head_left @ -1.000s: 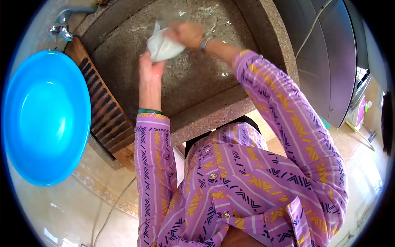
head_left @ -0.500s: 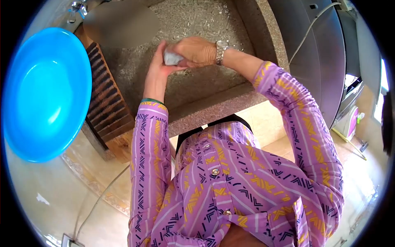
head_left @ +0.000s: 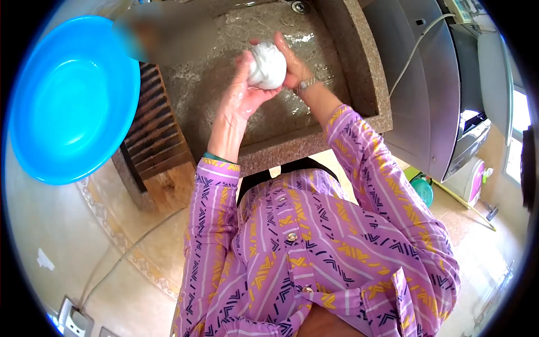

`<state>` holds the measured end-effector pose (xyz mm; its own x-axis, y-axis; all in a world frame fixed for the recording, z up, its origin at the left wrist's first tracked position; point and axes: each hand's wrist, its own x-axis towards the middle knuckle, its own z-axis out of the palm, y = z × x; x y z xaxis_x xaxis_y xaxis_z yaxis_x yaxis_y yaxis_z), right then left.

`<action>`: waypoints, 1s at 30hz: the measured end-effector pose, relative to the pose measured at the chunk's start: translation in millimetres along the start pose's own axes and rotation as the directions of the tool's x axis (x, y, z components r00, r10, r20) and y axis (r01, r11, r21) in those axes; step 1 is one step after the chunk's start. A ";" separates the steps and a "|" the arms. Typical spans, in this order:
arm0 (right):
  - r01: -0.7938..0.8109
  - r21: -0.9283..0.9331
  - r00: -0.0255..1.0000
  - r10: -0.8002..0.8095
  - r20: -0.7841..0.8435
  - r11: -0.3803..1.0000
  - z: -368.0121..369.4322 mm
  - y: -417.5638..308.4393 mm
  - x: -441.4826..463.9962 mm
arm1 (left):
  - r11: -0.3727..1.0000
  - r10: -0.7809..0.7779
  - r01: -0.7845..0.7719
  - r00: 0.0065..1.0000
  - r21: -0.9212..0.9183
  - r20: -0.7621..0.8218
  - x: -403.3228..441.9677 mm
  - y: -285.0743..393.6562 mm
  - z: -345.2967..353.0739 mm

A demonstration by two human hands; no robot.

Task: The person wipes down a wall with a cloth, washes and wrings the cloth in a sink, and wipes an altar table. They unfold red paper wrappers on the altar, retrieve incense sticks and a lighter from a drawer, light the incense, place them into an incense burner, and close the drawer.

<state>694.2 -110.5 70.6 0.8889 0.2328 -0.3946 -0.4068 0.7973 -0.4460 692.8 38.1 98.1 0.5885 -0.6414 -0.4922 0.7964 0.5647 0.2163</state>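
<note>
A wadded, wet-looking white cloth [head_left: 268, 67] is squeezed into a round ball between my two hands, above the stone sink [head_left: 314, 138]. My left hand [head_left: 247, 92] cups it from the left and below, thumb along its near side. From the right, my right hand [head_left: 294, 66] presses against it, fingers curled partly behind it. The far fingers of both hands are partly hidden by the cloth. Water glistens on my left wrist and on the sink floor.
Left of the sink is a ridged wooden washboard [head_left: 152, 126], with a large blue basin [head_left: 73, 106] beside it. A drain [head_left: 300, 7] lies at the sink's far end. To the right stands a grey metallic appliance [head_left: 407, 84] with a pale cord [head_left: 418, 48]. A blurred patch hides the upper left.
My right hand has turned from over the cloth to its right side, exposing a larger white ball. Both hands are farther up and right in view. The camera view has shifted.
</note>
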 end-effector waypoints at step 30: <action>0.102 -0.601 0.988 -0.008 0.157 0.793 67.3 -32.6 4.6 | 0.978 -0.205 0.172 0.909 0.121 0.362 -30.9 -5.8 8.2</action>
<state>725.7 -97.9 137.3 0.9143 0.3108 -0.2599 -0.3585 0.3216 -0.8764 671.1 50.4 119.0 0.4226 -0.8869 -0.1865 0.8965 0.3790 0.2294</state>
